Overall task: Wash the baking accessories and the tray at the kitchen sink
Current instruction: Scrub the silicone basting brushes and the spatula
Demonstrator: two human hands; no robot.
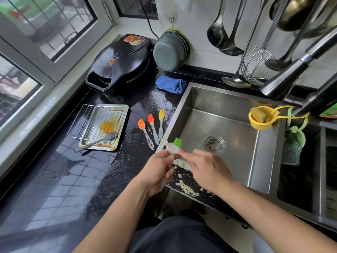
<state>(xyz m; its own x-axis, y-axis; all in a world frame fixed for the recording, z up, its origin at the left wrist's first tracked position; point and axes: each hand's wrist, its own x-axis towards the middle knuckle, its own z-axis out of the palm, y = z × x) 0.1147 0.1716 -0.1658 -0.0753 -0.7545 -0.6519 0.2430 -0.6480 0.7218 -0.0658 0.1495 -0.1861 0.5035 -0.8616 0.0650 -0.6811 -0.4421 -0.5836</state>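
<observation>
scrubbing the green brush (177,142) goes on over the sink's (188,99) near left corner, its silicone head poking up past the rim and its clear handle coated in foam. the left hand (157,171) curls round the lower handle; the right hand (204,168) pinches the soapy part just under the bristles. it looks light, the handle stiff, the bristles floppy, and with suds on it probably slippery, so a full wrap on the handle is likely safer than a fingertip hold. foam blobs (187,189) sit on the counter edge below the hands. three more brushes, orange (145,133), red (153,131) and yellow (160,124), lie side by side on the wet counter just left of the sink. farther left, near the counter's window edge, the greasy tray (109,147) carries a wire rack (82,125) and a grey brush (96,141), all seemingly unwashed.
</observation>
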